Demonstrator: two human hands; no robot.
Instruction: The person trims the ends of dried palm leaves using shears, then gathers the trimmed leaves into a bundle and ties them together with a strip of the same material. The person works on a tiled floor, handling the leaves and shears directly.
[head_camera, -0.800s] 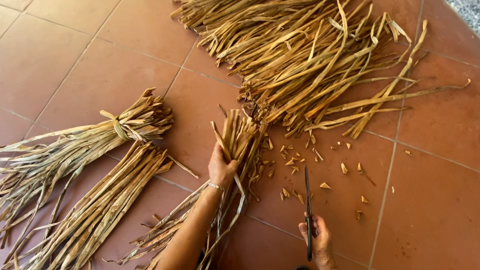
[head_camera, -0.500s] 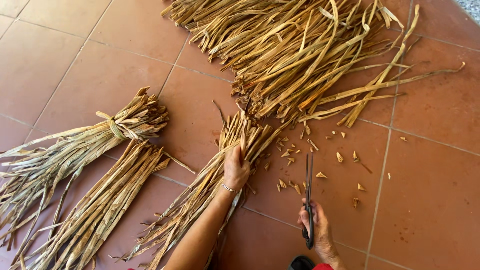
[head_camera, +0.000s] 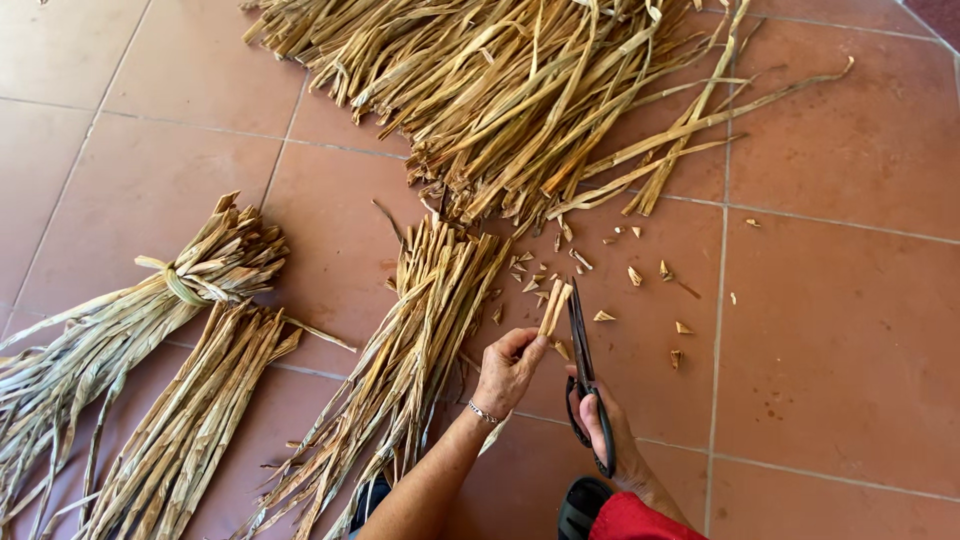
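My left hand (head_camera: 508, 372) pinches a short dried leaf strip (head_camera: 553, 308), its end standing up beside the scissor blades. My right hand (head_camera: 612, 430) grips the handles of black scissors (head_camera: 582, 362), blades pointing away from me next to the strip's tip. Just left of my left hand a loose bundle of dried leaf strips (head_camera: 405, 362) lies on the floor with its cut ends pointing away.
A large pile of long dried leaves (head_camera: 520, 90) fills the top. A tied bundle (head_camera: 150, 310) and another bundle (head_camera: 190, 420) lie at the left. Small cut scraps (head_camera: 632, 276) are scattered on the terracotta tile floor (head_camera: 850, 330).
My left hand has let go of the loose bundle, which now lies on the floor, and holds a single strip. The scissors have moved up beside that strip.
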